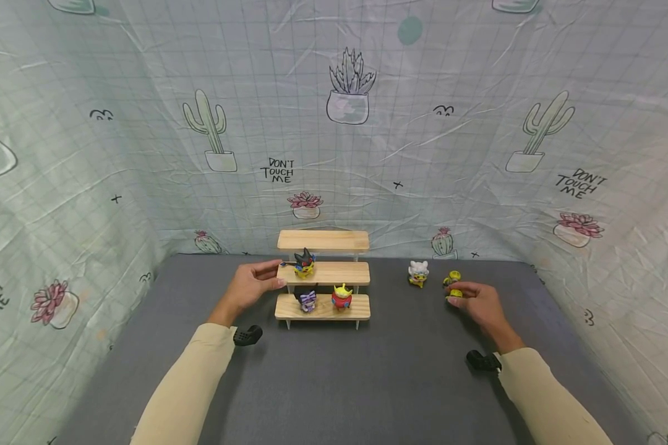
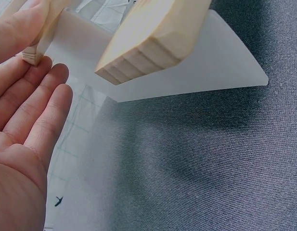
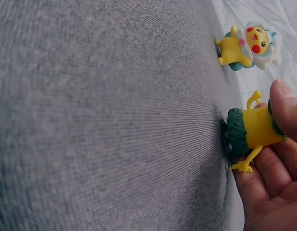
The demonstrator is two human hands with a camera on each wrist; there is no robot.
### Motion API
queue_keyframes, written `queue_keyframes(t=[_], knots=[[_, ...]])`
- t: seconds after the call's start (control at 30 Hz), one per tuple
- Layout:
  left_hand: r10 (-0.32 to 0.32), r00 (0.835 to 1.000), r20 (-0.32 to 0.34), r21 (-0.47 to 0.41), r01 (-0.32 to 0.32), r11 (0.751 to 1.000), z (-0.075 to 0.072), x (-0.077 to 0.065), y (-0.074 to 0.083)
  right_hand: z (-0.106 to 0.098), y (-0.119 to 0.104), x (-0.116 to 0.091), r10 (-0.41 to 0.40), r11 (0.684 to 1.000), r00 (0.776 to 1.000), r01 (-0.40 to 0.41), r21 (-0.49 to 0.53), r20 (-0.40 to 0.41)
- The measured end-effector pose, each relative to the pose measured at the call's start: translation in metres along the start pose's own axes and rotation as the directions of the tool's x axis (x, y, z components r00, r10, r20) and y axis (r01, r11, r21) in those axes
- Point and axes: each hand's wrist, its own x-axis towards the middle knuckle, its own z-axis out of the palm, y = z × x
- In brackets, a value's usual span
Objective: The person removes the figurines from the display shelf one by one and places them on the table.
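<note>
A tiered wooden shelf (image 1: pixel 342 272) stands at the back centre. My left hand (image 1: pixel 252 287) is at its left end, pinching the middle board (image 2: pixel 54 17) between thumb and fingers. With thumb and fingertips, my right hand (image 1: pixel 481 308) pinches a yellow minion figurine (image 3: pixel 259 126) in a green skirt; its head is hidden by the thumb. Another small yellow figure (image 1: pixel 453 276) shows just behind that hand. Left of it stands a yellow figurine in a white hood (image 1: pixel 418 273), facing sideways in the right wrist view.
On the middle board sits a black-eared yellow figurine (image 1: pixel 305 264). The bottom board bears a purple-bowed figurine (image 1: pixel 308 301) and a red-and-green alien figurine (image 1: pixel 342 298). A dark grey cloth (image 1: pixel 389 377) covers the table. Behind hangs a cactus-print sheet (image 1: pixel 401 148).
</note>
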Motion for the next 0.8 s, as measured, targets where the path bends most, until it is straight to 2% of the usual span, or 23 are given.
queue_keyframes(t=[0.43, 0.8], knots=[[-0.014, 1.0, -0.006, 0.006, 0.015, 1.0, 0.0, -0.0019, 0.0017, -0.0041, 0.0032, 0.0012, -0.042, 0.998, 0.998, 0.044, -0.036, 0.044], [0.0, 1.0, -0.006, 0.032, 0.0, 0.999, 0.0004, 0.0005, 0.0009, -0.0077, 0.0044, 0.0006, -0.064, 0.998, 0.997, 0.065, -0.014, 0.048]])
